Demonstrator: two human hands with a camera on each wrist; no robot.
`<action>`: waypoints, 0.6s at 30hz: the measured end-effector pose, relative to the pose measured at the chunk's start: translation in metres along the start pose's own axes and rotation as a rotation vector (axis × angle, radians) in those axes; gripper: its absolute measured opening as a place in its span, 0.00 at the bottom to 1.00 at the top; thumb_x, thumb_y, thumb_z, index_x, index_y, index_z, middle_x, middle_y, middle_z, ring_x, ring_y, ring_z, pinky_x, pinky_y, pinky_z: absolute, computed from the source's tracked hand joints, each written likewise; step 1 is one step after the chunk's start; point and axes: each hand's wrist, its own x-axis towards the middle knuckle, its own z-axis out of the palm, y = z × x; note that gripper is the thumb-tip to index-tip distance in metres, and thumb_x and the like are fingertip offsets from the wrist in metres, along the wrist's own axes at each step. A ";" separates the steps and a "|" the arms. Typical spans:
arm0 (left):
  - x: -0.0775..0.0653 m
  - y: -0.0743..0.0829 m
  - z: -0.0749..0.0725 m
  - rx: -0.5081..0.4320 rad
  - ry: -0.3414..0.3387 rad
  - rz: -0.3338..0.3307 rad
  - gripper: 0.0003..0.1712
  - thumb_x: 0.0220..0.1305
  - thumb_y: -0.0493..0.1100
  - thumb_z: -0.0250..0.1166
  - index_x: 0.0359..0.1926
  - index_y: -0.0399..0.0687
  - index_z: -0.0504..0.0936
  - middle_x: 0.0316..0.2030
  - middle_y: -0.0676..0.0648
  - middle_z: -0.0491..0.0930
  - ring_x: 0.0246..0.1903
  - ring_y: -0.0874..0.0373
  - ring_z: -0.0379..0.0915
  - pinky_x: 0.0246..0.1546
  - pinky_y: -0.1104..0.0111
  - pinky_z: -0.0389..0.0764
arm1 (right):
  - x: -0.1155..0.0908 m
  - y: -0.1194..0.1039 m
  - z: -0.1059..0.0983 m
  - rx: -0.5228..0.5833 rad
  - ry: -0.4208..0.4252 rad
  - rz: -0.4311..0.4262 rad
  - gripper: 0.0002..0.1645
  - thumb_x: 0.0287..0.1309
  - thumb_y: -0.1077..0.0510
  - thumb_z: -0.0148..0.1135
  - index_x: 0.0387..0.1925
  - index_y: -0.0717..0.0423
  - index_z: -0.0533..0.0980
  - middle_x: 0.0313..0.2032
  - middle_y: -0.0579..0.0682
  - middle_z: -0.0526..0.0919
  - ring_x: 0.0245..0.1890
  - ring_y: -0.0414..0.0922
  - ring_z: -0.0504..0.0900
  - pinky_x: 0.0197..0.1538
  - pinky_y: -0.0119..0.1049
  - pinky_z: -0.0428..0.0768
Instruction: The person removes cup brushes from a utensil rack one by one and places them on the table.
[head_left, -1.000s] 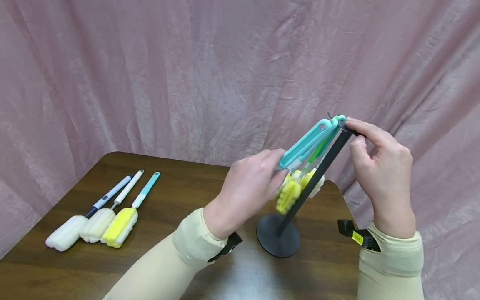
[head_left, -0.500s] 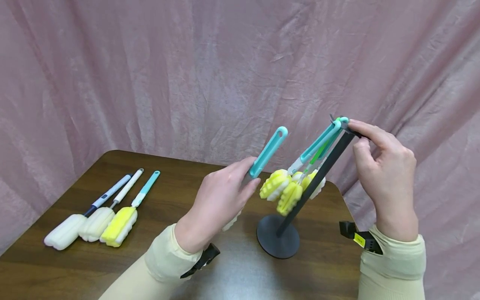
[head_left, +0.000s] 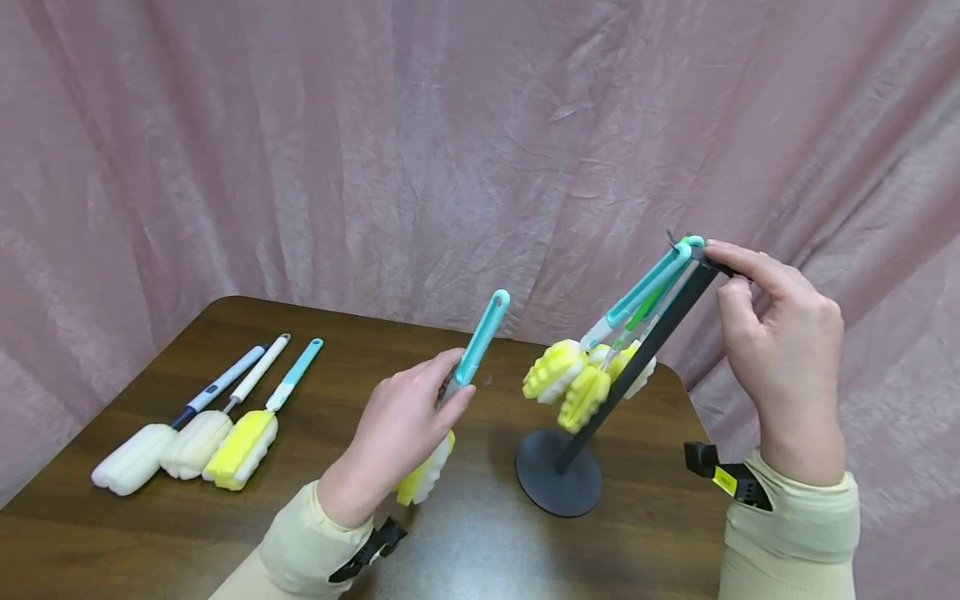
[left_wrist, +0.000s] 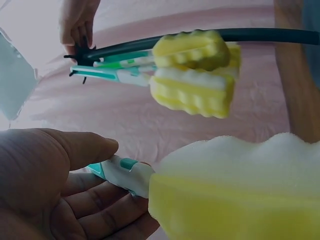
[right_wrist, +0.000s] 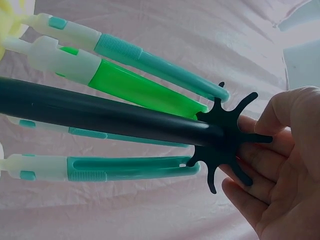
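Note:
My left hand (head_left: 393,425) holds a sponge bottle brush by its teal and white handle (head_left: 483,333), sponge end down over the table. Its yellow and white sponge head (left_wrist: 235,200) fills the lower right of the left wrist view. My right hand (head_left: 787,350) pinches the spidery hook top (right_wrist: 220,132) of a black stand, thumb on one side and fingers on the other. The stand's pole (head_left: 643,358) rises to that top from a round base (head_left: 558,492). Several brushes hang from the hooks, among them one with a green handle (right_wrist: 135,92) and teal ones (right_wrist: 165,72).
Three more bottle brushes lie side by side on the left of the wooden table (head_left: 315,533): one with a pale blue handle (head_left: 225,375), one with a white handle (head_left: 258,371) and one with a yellow and white sponge (head_left: 242,450). A pink curtain (head_left: 450,150) hangs behind.
My left hand has drawn the teal-handled brush away from the stand, leftward and lower. The right hand keeps its hold on the hook top; the other brushes stay hanging.

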 end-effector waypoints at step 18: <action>-0.015 -0.033 -0.006 0.078 -0.026 -0.109 0.20 0.66 0.52 0.66 0.57 0.60 0.74 0.29 0.65 0.76 0.17 0.66 0.66 0.16 0.67 0.65 | 0.001 -0.003 -0.001 0.004 -0.006 0.021 0.25 0.60 0.65 0.46 0.46 0.48 0.87 0.44 0.48 0.87 0.19 0.32 0.57 0.25 0.25 0.54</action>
